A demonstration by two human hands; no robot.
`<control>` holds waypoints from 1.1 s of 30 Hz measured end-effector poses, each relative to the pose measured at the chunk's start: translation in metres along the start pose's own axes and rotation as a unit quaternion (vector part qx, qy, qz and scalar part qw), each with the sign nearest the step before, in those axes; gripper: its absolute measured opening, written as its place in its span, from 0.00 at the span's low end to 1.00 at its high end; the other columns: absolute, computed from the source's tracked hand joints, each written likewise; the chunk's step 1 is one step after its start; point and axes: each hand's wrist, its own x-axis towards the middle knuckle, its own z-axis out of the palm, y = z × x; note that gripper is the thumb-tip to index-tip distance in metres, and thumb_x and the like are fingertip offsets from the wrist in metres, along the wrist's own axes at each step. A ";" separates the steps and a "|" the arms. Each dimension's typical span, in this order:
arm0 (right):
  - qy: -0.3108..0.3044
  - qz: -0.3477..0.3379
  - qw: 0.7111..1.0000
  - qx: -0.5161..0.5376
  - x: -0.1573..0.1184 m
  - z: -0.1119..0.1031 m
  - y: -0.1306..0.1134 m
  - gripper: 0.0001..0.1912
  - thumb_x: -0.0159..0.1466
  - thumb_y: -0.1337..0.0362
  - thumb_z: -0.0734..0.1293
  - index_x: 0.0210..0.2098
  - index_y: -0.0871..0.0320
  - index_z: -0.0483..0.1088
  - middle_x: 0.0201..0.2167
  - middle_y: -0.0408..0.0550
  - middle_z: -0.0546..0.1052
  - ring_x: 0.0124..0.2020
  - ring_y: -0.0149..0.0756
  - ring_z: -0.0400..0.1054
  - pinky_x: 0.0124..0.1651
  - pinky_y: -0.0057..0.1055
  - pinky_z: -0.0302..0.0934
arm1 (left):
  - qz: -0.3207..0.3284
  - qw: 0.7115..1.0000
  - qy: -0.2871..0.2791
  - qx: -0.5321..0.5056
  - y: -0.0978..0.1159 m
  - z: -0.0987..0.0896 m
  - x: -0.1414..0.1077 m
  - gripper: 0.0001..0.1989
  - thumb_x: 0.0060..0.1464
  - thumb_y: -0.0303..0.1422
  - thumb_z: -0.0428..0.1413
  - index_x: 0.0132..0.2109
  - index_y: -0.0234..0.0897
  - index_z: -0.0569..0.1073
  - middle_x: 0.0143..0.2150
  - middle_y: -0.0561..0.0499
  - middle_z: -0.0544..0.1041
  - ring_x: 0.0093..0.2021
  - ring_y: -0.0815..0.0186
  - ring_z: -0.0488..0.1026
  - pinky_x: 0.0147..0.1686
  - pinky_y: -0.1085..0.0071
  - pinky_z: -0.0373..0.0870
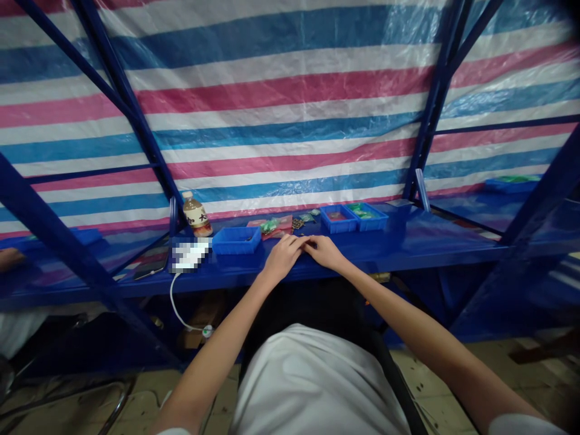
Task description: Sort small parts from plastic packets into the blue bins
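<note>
My left hand (pixel 283 255) and my right hand (pixel 326 251) meet at the fingertips over the front part of the blue bench (pixel 408 241). The fingers of both hands are pinched together; whatever lies between them is hidden or too small to make out. Just beyond the hands is a small pile of dark brass-coloured pieces (pixel 298 223). Beside it, to the left, a pinkish-red plastic bag (pixel 284 223) lies flat with a green bundle (pixel 269 226) on it.
Left of my hands stands a blue tray (pixel 236 248), with a labelled drink bottle (pixel 197 220) behind it. Two more trays, one with reddish contents (pixel 336 215) and one with green packets (pixel 362 210), sit to the right. Blue metal posts (pixel 428 109) frame the bench; another person's hand (pixel 9 258) is far left.
</note>
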 end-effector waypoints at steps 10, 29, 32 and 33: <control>0.010 0.030 0.999 0.038 0.000 -0.003 -0.003 0.11 0.65 0.61 0.63 0.33 0.60 0.74 0.30 0.48 0.79 0.32 0.35 0.72 0.35 0.28 0.59 | -0.063 0.997 0.021 -0.030 -0.002 -0.001 0.003 0.10 0.59 0.31 0.56 0.49 0.38 0.73 0.44 0.49 0.75 0.48 0.60 0.68 0.50 0.65 0.66; 0.003 0.023 1.000 0.020 -0.002 -0.004 -0.008 0.17 0.68 0.58 0.59 0.28 0.59 0.72 0.27 0.46 0.78 0.28 0.34 0.70 0.34 0.28 0.57 | -0.118 0.990 0.036 -0.074 -0.003 -0.005 0.004 0.09 0.62 0.35 0.53 0.38 0.37 0.76 0.36 0.50 0.77 0.39 0.63 0.71 0.40 0.69 0.65; 0.004 0.019 0.999 0.027 -0.002 -0.004 -0.007 0.17 0.68 0.57 0.58 0.29 0.58 0.71 0.27 0.46 0.78 0.28 0.34 0.70 0.34 0.27 0.57 | -0.118 0.990 0.034 -0.075 -0.002 -0.006 0.004 0.10 0.63 0.35 0.52 0.37 0.38 0.76 0.35 0.51 0.77 0.38 0.63 0.71 0.40 0.69 0.65; 0.003 0.018 0.999 0.031 -0.002 -0.004 -0.007 0.17 0.68 0.57 0.58 0.29 0.58 0.71 0.27 0.45 0.78 0.28 0.33 0.70 0.34 0.27 0.57 | -0.120 0.989 0.032 -0.075 -0.001 -0.006 0.004 0.11 0.63 0.35 0.52 0.36 0.38 0.76 0.35 0.51 0.77 0.38 0.64 0.71 0.39 0.69 0.64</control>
